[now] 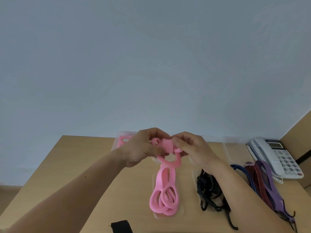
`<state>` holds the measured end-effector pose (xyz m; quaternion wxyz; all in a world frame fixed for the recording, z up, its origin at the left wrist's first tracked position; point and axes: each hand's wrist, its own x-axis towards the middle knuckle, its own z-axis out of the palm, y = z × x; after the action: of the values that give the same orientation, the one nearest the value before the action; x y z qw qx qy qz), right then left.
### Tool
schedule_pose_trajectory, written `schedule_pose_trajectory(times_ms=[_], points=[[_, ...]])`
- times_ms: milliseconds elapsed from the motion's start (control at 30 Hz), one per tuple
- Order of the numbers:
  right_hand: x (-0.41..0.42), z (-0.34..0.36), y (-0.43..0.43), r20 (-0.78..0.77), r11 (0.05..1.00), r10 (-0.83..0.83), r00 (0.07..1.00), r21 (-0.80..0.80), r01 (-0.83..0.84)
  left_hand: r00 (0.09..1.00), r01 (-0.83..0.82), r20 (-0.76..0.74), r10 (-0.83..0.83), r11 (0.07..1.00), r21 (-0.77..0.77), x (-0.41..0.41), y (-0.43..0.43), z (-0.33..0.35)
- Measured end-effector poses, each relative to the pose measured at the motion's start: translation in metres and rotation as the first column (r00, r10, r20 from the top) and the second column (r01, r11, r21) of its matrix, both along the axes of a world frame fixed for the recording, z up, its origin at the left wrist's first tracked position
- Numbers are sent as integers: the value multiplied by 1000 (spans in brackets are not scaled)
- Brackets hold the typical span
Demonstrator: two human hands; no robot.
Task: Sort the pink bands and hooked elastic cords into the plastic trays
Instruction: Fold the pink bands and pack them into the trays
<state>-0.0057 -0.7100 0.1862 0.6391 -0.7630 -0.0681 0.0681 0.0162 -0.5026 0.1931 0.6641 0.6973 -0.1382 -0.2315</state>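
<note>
My left hand (144, 147) and my right hand (190, 148) hold a pink band (165, 185) up over the wooden table (84, 174). Both pinch its bunched top end between them. The band's long loops hang down and its lower coils lie in a clear plastic tray (180, 212) at the middle. To the right, another clear tray (194, 174) holds black hooked elastic cords (207, 190), partly hidden by my right forearm. A bundle of blue, red and purple hooked cords (262, 182) lies further right. A far clear tray (117, 140) holds a pink packet (122, 141).
A white desk telephone (277, 157) sits at the table's right rear. An empty-looking clear tray (228, 148) stands in front of it. A black strap (121, 226) lies at the near edge. A pale wall rises behind the table.
</note>
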Motion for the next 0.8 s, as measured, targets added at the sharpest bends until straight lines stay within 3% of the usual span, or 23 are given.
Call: schedule_pose_trajectory(times_ms=[167, 433, 600, 800], points=[[1, -3, 0, -10, 996, -37, 999, -78, 36, 996, -21, 87, 16, 998, 65, -3, -3, -2], [0, -9, 4, 99, 994, -39, 994, -98, 48, 999, -43, -3, 45, 985, 165, -5, -2, -4], [-2, -10, 10, 174, 985, -2, 985, -169, 32, 986, 46, -165, -35, 997, 60, -7, 2, 0], [-3, -9, 9, 323, 966, 26, 946, -250, 59, 962, 154, -207, -181, 978, -141, -7, 6, 10]])
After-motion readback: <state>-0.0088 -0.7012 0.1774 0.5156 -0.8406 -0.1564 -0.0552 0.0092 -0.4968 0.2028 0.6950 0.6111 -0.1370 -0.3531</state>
